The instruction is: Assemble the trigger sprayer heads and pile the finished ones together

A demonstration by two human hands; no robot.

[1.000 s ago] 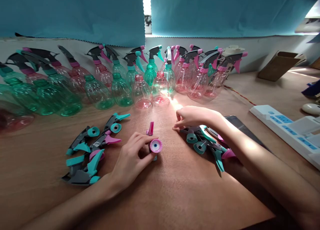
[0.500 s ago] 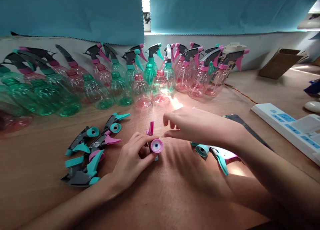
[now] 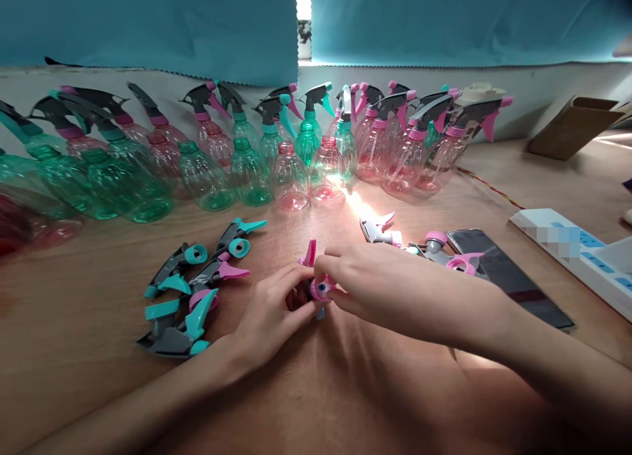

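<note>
Between my hands, just above the table, is a trigger spray head (image 3: 320, 289) with a pink trigger and a pink collar whose open end faces up. My left hand (image 3: 269, 310) grips its body between thumb and fingers. The fingertips of my right hand (image 3: 375, 280) close on the collar's right side; part of the collar is hidden behind them. Left of my left hand lies a group of grey spray heads (image 3: 172, 336) with teal or pink triggers. Beyond my right hand lie several more spray heads (image 3: 434, 241), partly covered by my forearm.
Rows of green and pink clear bottles (image 3: 291, 178) stand along the wall, some fitted with spray heads and some with open necks. A dark phone (image 3: 518, 277) and a white power strip (image 3: 582, 251) lie on the right. A brown box (image 3: 567, 129) stands behind them.
My right hand has come down and left onto the pink collar, its fingers now closed there. My left hand still holds the spray head. The view has shifted slightly.
</note>
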